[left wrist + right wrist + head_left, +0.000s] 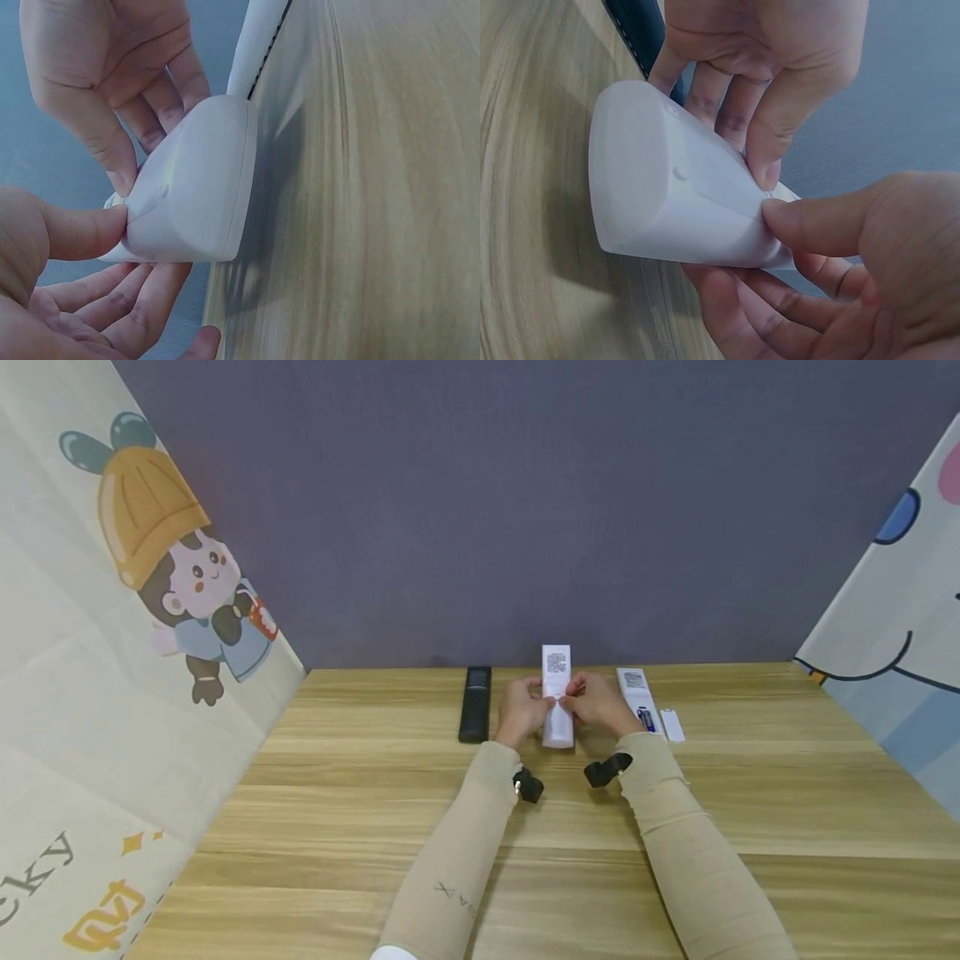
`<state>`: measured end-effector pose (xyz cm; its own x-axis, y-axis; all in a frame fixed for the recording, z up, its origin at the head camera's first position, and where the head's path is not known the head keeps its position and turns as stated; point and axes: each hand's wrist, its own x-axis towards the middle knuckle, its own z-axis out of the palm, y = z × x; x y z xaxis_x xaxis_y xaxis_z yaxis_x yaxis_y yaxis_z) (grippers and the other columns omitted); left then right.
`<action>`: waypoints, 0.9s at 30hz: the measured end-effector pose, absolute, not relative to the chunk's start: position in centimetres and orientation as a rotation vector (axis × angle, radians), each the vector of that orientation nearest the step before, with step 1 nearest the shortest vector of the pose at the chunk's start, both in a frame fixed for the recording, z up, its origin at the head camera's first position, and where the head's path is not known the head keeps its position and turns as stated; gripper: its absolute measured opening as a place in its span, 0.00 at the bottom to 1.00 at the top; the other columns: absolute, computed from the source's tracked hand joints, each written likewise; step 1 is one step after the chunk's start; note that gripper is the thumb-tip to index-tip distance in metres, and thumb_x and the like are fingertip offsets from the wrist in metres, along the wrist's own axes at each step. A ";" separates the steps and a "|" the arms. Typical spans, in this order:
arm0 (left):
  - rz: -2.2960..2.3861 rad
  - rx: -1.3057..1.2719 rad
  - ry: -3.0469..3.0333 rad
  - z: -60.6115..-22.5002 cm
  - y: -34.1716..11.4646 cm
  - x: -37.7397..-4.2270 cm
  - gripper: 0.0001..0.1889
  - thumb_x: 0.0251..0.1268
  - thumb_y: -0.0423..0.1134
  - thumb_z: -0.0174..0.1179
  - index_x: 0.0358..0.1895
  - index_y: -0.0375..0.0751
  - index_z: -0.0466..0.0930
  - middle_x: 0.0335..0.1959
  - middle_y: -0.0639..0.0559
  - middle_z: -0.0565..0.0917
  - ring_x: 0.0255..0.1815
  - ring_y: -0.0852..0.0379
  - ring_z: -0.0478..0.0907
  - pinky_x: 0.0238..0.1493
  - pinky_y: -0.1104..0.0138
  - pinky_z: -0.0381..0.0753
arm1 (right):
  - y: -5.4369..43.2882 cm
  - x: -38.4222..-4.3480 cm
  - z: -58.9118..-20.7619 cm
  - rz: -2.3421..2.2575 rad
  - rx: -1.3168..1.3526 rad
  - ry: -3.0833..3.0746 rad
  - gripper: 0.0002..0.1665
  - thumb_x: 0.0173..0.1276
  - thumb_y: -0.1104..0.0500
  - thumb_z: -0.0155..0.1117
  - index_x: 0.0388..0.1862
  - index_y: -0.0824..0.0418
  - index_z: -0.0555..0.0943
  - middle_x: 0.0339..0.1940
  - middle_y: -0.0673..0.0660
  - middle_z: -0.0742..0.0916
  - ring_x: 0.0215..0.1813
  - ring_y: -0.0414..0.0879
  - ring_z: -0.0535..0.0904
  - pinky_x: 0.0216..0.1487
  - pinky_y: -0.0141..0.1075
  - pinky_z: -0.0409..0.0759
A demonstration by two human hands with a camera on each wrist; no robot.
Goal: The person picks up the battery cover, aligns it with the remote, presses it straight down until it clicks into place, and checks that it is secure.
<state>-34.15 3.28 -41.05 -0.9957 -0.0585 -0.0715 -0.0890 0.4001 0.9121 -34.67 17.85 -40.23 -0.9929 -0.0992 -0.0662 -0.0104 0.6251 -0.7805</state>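
Observation:
A white remote control (558,731) lies back side up, its printed label at the far end, between both hands. My left hand (521,708) grips its left side, fingers curled along the edge. On the other side my right hand (598,700) holds it the same way. Both thumbs press on the back near the middle, at the top of the battery cover (176,199); the tips almost meet. The cover looks in place. In the right wrist view, the remote's rounded near end (630,172) faces the camera, and the far end is partly hidden by the hands.
Left of the hands lies a black remote control (475,706). To the right, partly behind the right wrist, another white remote (636,689) shows blue batteries (646,719) in its uncovered compartment. A loose white battery cover (672,725) lies beside it. A dark wall (525,527) borders the wooden table (360,810).

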 end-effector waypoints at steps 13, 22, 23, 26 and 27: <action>1.639 -0.103 2.653 -41.4 2.7 -33.6 0.22 0.62 0.32 0.69 0.61 0.43 0.84 0.42 0.44 0.90 0.38 0.54 0.85 0.36 0.66 0.82 | 17.4 -34.1 -40.7 -1.291 -0.072 2.743 0.21 0.71 0.65 0.64 0.56 0.74 0.70 0.49 0.73 0.86 0.39 0.56 0.87 0.33 0.31 0.81; 1.544 -0.110 2.672 -41.2 2.2 -33.1 0.23 0.59 0.30 0.70 0.60 0.40 0.84 0.52 0.42 0.88 0.49 0.48 0.85 0.50 0.59 0.85 | 17.0 -33.7 -40.9 -1.242 -0.094 2.752 0.26 0.71 0.64 0.63 0.62 0.76 0.69 0.47 0.72 0.89 0.35 0.52 0.87 0.30 0.30 0.79; 1.553 -0.092 2.661 -41.3 2.2 -33.1 0.24 0.59 0.29 0.70 0.61 0.39 0.83 0.50 0.41 0.89 0.48 0.48 0.85 0.49 0.59 0.85 | 16.9 -33.6 -41.0 -1.244 -0.090 2.750 0.26 0.71 0.64 0.63 0.62 0.76 0.69 0.48 0.72 0.88 0.36 0.52 0.87 0.31 0.30 0.79; 1.574 -0.036 2.635 -41.5 2.0 -33.1 0.27 0.55 0.26 0.70 0.62 0.37 0.82 0.47 0.40 0.89 0.45 0.48 0.86 0.47 0.60 0.86 | 16.9 -33.5 -41.1 -1.259 -0.078 2.740 0.26 0.72 0.64 0.62 0.63 0.76 0.68 0.51 0.74 0.87 0.39 0.53 0.87 0.32 0.30 0.81; 1.570 -0.013 2.635 -41.6 1.9 -33.1 0.28 0.55 0.26 0.70 0.63 0.37 0.81 0.47 0.41 0.89 0.45 0.49 0.86 0.46 0.61 0.86 | 16.9 -33.5 -41.2 -1.254 -0.074 2.743 0.26 0.72 0.64 0.62 0.63 0.76 0.68 0.52 0.75 0.87 0.39 0.53 0.87 0.33 0.31 0.81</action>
